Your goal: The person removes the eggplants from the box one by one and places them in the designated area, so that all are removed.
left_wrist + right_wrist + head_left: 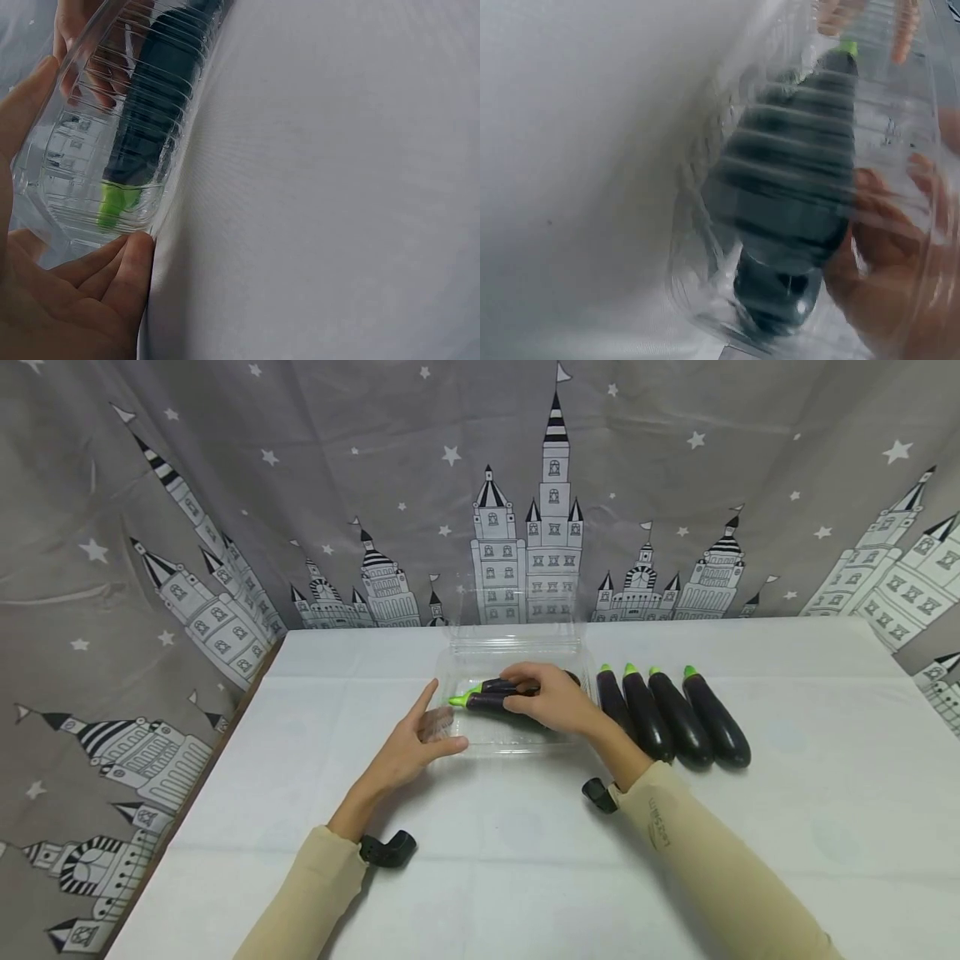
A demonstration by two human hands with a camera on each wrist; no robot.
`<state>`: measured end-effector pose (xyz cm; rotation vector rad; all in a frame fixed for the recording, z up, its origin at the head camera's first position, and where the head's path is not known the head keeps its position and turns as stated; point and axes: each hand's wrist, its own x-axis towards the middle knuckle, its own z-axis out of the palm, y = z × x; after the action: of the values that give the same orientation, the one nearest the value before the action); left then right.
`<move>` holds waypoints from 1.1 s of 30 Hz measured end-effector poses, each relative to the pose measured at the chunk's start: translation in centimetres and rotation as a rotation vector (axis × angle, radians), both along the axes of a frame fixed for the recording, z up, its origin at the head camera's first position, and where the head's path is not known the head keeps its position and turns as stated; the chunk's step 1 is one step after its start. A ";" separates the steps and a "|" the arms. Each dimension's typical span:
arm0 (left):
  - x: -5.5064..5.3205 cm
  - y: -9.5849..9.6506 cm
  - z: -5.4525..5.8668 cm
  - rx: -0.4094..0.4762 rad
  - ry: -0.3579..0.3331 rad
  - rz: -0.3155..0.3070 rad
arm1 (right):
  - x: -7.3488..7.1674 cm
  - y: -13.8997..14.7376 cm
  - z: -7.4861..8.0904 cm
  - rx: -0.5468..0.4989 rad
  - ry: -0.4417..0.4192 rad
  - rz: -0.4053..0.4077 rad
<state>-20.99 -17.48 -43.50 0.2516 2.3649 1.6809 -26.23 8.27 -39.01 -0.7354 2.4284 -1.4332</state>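
Observation:
A clear plastic clamshell container point(491, 748) lies with its lid raised at the back. In it are dark purple eggplants with green stem ends pointing left. My right hand point(553, 697) reaches in from above and grips the nearer eggplant point(487, 702) between thumb and fingers. Behind that one lies another eggplant point(495, 685), partly covered by the hand. My left hand point(408, 747) is spread at the container's left end, its fingertips point(139, 244) touching the wall. Through the ribbed plastic, the right wrist view shows the eggplant point(787, 180) beside my right fingers.
Several eggplants point(678, 722) lie side by side right of the container, stems toward the back. A white cloth covers the table point(495, 860). Close behind it hangs a grey curtain point(405, 452) printed with castles; the clear lid point(517, 642) leans toward it.

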 end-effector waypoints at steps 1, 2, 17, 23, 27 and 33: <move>0.0 0.0 0.0 -0.001 0.000 0.001 | 0.0 -0.1 0.0 0.007 0.003 0.005; 0.0 0.0 0.0 -0.002 0.001 0.002 | 0.0 -0.2 -0.1 0.014 0.005 0.008; 0.1 0.1 0.2 -0.021 0.013 0.007 | 0.2 -1.0 -1.0 0.101 0.027 0.122; 0.0 0.1 0.0 -0.026 0.017 0.001 | 0.0 -1.2 -1.5 0.168 0.040 0.154; 0.0 0.0 0.0 -0.026 0.020 0.004 | -0.1 -1.2 -1.7 0.188 0.026 0.164; 0.1 0.2 0.1 -0.035 0.016 0.007 | 0.1 -1.1 -1.6 0.197 0.024 0.160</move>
<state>-20.86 -17.32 -43.36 0.2521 2.4073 1.6451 -26.10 7.12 -40.62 -0.8808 2.4212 -1.1139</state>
